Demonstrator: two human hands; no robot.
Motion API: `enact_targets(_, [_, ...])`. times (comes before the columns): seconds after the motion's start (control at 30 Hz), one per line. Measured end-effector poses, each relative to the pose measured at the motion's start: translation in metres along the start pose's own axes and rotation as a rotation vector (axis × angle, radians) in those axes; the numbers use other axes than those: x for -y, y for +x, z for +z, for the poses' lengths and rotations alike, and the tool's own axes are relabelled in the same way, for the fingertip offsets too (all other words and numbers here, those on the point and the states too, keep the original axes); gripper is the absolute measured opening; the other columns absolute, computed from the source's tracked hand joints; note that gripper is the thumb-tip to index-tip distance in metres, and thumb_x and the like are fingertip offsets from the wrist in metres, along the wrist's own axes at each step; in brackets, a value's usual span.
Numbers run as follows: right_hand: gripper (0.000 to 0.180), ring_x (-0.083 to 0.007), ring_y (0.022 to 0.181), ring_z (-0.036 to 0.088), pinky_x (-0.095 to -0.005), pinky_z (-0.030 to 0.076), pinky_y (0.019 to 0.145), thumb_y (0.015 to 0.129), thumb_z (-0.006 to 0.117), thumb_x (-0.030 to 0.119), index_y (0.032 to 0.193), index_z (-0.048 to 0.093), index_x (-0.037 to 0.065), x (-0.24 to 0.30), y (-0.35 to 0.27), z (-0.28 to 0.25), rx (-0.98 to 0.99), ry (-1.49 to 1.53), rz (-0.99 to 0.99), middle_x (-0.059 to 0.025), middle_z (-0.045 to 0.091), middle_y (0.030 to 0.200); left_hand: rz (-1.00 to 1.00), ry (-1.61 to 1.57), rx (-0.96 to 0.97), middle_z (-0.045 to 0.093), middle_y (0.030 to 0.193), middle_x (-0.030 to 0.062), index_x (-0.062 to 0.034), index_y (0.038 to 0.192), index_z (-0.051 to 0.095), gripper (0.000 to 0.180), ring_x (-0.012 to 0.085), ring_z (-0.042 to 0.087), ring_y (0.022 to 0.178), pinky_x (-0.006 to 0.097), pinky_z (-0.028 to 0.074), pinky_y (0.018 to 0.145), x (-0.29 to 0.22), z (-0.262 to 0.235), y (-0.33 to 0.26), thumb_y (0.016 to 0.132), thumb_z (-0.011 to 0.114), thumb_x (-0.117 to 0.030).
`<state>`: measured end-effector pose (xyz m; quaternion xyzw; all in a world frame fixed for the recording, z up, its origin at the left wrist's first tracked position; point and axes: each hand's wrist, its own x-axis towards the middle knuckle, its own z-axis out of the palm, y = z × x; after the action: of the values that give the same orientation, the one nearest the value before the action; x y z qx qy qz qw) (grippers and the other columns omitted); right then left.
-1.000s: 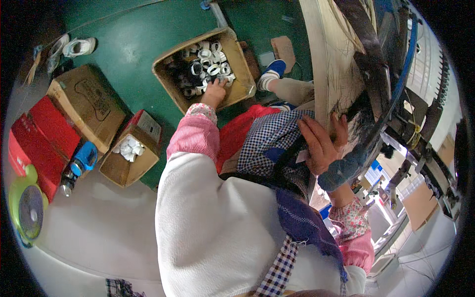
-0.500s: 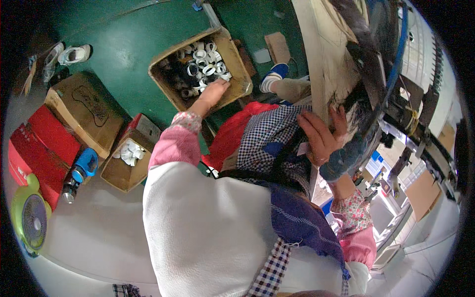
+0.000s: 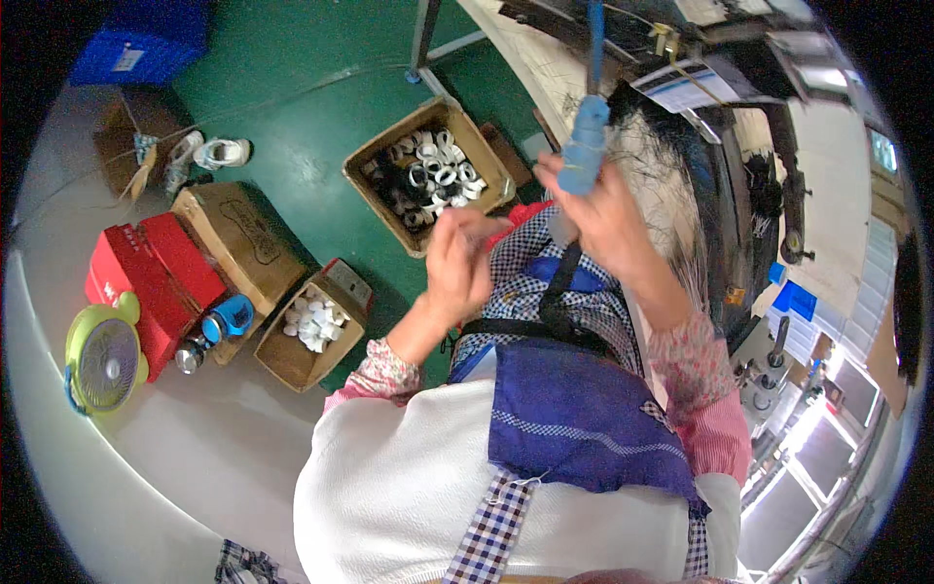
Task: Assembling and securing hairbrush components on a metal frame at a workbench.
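My left hand (image 3: pixel 455 263) is raised in front of my body, near the close edge of a cardboard box (image 3: pixel 384 219) of white and dark rings (image 3: pixel 446 175). Its fingers are curled together, and a blurred greyish bit shows at their tips, too smeared to name. My right hand (image 3: pixel 613 224) is up beside the workbench with its fingers bent. A blue-wrapped handle (image 3: pixel 584 146) on a blue cord (image 3: pixel 596 49) overlaps those fingers, so whether they grip it is hidden. Below them shows a small grey blurred piece (image 3: pixel 562 230).
On the left stand a smaller box (image 3: pixel 277 365) with white pieces (image 3: pixel 313 323), a large carton (image 3: pixel 248 234), a red box (image 3: pixel 146 273), a blue bottle (image 3: pixel 232 316) and a green fan (image 3: pixel 107 362). Dark bristly strands (image 3: pixel 647 146) cover the bench at right.
My left hand has come out of the ring box and back toward my body. My right hand has moved up and left, to the blue-wrapped handle. The view has shifted.
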<state>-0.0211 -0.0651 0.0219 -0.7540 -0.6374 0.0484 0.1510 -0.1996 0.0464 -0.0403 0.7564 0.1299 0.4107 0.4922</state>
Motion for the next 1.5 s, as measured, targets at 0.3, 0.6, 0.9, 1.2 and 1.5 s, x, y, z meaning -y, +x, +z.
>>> enact_targets(0.3, [0.013,-0.0350,0.079,0.060,-0.0408,0.047,0.068,0.087,0.054,0.007,0.098,0.056,-0.001,0.083,-0.127,-0.045,-0.207,0.617,0.334,-0.0172,0.061,0.085,0.411,-0.348,0.287,0.055,0.094,0.0153,0.0007,0.098,0.057,0.034,0.0252,0.057,0.079,0.033,0.047,0.070,-0.117,0.054,0.024,0.070,0.050,0.019])
enact_targets(0.6, [0.020,-0.0362,0.084,0.062,-0.0401,0.047,0.073,0.093,0.053,0.018,0.100,0.058,0.000,0.079,-0.212,-0.087,-0.748,0.933,0.551,-0.0199,0.061,0.086,-0.429,-0.860,0.983,0.059,0.112,0.0196,0.0001,0.096,0.053,0.022,0.0264,0.053,0.113,0.039,0.041,0.097,-0.194,0.143,0.021,0.099,0.042,-0.019])
enact_targets(0.9, [0.019,-0.0304,0.072,0.062,-0.0358,0.049,0.067,0.091,0.056,0.016,0.096,0.064,0.000,0.048,-0.296,-0.131,-0.793,0.791,0.939,-0.0160,0.062,0.084,-0.252,-0.294,1.166,0.051,0.065,0.0015,-0.0039,0.091,0.056,0.021,0.0076,0.044,0.056,0.023,0.035,0.049,-0.231,0.245,0.074,0.098,0.044,-0.020])
enact_targets(1.2, [0.012,-0.0273,0.077,0.062,-0.0326,0.049,0.070,0.089,0.057,0.008,0.094,0.063,-0.001,0.034,-0.314,-0.168,-0.907,0.545,0.930,-0.0143,0.063,0.084,-0.139,-0.013,1.725,0.055,0.062,-0.0015,-0.0026,0.090,0.069,0.024,0.0049,0.049,0.057,0.021,0.038,0.052,-0.225,0.327,0.111,0.089,0.054,-0.021])
enact_targets(1.5, [0.011,-0.0321,0.077,0.061,-0.0399,0.050,0.066,0.077,0.054,0.013,0.081,0.058,0.003,-0.064,-0.274,-0.206,-0.636,-0.089,0.600,-0.0101,0.059,0.076,0.831,0.464,1.282,0.061,0.073,0.0102,-0.0079,0.078,0.069,0.014,0.0304,0.062,0.070,0.041,0.049,0.060,-0.246,0.312,0.147,0.077,0.064,-0.020])
